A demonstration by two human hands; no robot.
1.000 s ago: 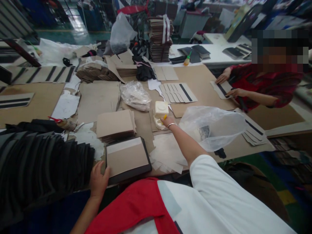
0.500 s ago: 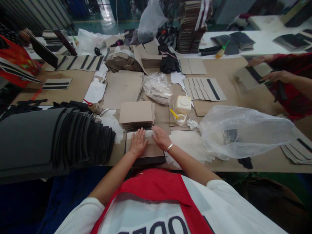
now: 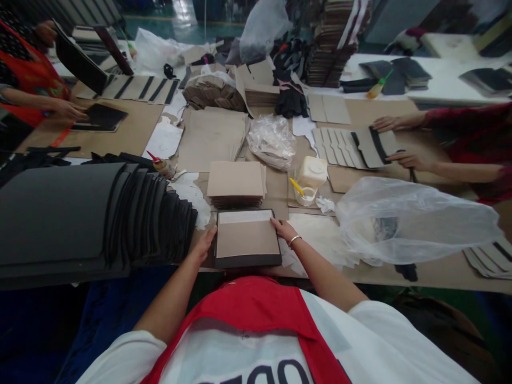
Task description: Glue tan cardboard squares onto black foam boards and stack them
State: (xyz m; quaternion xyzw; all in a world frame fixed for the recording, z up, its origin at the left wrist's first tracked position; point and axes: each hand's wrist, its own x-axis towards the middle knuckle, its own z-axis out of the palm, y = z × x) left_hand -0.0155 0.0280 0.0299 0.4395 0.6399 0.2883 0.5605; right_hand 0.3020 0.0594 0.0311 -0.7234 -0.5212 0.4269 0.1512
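At the table (image 3: 448,274), your right hand (image 3: 284,229) pinches a board (image 3: 248,261), left hand (image 3: 204,245) touching, grip unclear; uneven pulling could skew its card (image 3: 248,240).

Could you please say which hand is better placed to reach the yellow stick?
Probably the right hand: the yellow stick lies beyond it, while the left hand is across the panel.

A translucent plastic bag (image 3: 424,221) sprawls to my right near a co-worker's red sleeve (image 3: 476,122), as an orange-aproned co-worker (image 3: 24,66) leans in at far left. Across from me, a green-tipped squeeze bottle (image 3: 375,90) sits by dark panels (image 3: 412,73) on a white table (image 3: 444,88).
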